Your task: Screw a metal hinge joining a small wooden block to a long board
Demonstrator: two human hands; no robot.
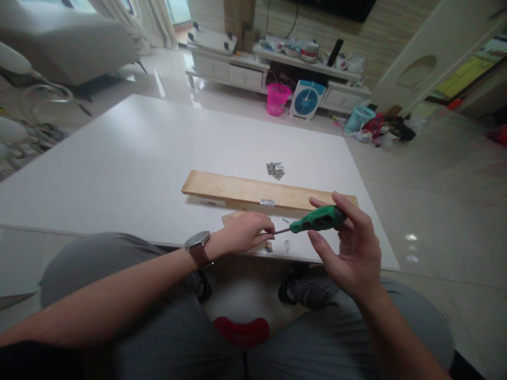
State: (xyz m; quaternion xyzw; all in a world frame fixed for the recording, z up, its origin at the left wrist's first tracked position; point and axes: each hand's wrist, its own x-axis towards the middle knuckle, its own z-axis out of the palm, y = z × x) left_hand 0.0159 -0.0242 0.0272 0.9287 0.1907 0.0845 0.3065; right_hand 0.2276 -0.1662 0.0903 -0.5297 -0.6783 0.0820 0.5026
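A screwdriver (318, 219) with a green and black handle lies nearly level, its shaft pointing left. My right hand (352, 248) has its fingers and thumb loosely around the back of that handle. My left hand (249, 231), with a watch (198, 241) on its wrist, is pinched at the screwdriver's tip; whatever small thing is between the fingertips is hidden. Just beyond both hands, a long wooden board (237, 186) lies on the white table, with a metal hinge (268, 202) at its near edge. Another wooden piece (230, 217) is partly covered by my left hand.
Past the board, several loose hinges and screws (276, 170) form a small pile on the white table (119, 158). A single screw (284, 220) and two small stickers or marks, one being a colourful figure (269, 246), are near the front edge. My legs are below the table's edge.
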